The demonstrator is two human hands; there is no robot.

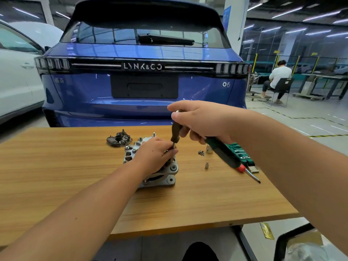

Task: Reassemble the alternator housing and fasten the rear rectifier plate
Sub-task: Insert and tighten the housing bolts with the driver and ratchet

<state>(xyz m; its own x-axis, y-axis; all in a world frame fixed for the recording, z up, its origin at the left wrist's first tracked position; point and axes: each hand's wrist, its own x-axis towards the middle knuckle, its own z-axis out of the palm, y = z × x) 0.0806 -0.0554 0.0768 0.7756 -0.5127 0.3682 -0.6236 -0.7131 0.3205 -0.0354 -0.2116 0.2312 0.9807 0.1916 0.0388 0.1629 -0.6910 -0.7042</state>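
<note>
Alternator housing (160, 170) mid-table. Left hand (154, 155) pinches driver shaft at housing top; right hand (197, 119) clenched round screwdriver (176, 132) handle. Step: driving housing screw, probably. Rectifier plate (118, 139) lies apart, unfitted. Next: seat tip squarely, turn.

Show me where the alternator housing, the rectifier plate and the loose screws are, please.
alternator housing (170, 171): head view, on its right mounting ear.
rectifier plate (118, 140): head view, on its dark middle.
loose screws (201, 152): head view, on the screw heads, right of the housing.
</note>
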